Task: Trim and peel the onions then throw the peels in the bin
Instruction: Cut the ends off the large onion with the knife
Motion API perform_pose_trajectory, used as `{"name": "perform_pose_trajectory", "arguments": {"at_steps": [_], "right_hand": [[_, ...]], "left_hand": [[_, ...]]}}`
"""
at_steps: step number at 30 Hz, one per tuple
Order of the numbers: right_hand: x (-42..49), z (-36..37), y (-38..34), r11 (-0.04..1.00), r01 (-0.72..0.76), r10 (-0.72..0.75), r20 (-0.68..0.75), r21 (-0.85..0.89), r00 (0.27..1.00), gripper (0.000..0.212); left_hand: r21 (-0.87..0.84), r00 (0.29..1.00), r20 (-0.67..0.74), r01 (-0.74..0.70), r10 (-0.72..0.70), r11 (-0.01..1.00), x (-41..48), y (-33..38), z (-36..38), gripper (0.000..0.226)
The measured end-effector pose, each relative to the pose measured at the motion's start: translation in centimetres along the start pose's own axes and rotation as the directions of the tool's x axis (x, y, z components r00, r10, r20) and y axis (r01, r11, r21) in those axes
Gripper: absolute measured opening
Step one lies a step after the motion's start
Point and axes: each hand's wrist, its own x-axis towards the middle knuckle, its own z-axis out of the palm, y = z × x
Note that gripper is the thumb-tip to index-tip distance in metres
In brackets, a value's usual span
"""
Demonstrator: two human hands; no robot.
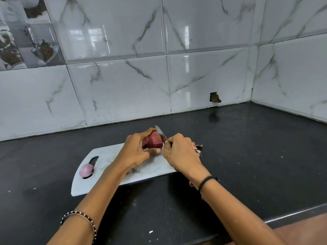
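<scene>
Peeled onion (86,171) is lying left of centre, sitting over the handle slot of a white cutting board (108,154) on the dark desk (247,156). Mid-frame, the left hand (135,151) is gripping a red onion (153,140) with curled fingers above the board. Just right, the right hand (178,152) is wrapping its fingers round a knife (161,133), whose blade is touching that onion. Peels (197,148) are lying beyond this hand.

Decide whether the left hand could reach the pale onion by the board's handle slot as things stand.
Probably not yet: the left hand grips the dark onion. Otherwise the way to the pale onion looks free across the bare board.
</scene>
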Motion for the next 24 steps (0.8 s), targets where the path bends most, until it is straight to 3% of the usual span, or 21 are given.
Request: {"name": "perform_pose_trajectory", "arguments": {"at_steps": [6,13,24], "right_hand": [[0.5,0.0,-0.9,0.997,0.036,-0.034,0.025,-0.075,0.999,0.018],[-1.2,-0.8,-1.4,0.985,0.045,-0.036,0.054,-0.168,0.998,0.017],[0.1,0.2,-1.6,0.985,0.047,-0.041,0.035,-0.167,0.999,0.017]], "left_hand": [[0.034,1.0,0.003,-0.012,0.012,0.999,0.4,-0.1,0.3,0.076],[-0.014,0.998,0.03,-0.051,0.051,0.999,0.2,0.3,0.1,0.054],[0.015,0.999,0.022,-0.025,0.025,1.0,0.1,0.4,0.0,0.072]]}}
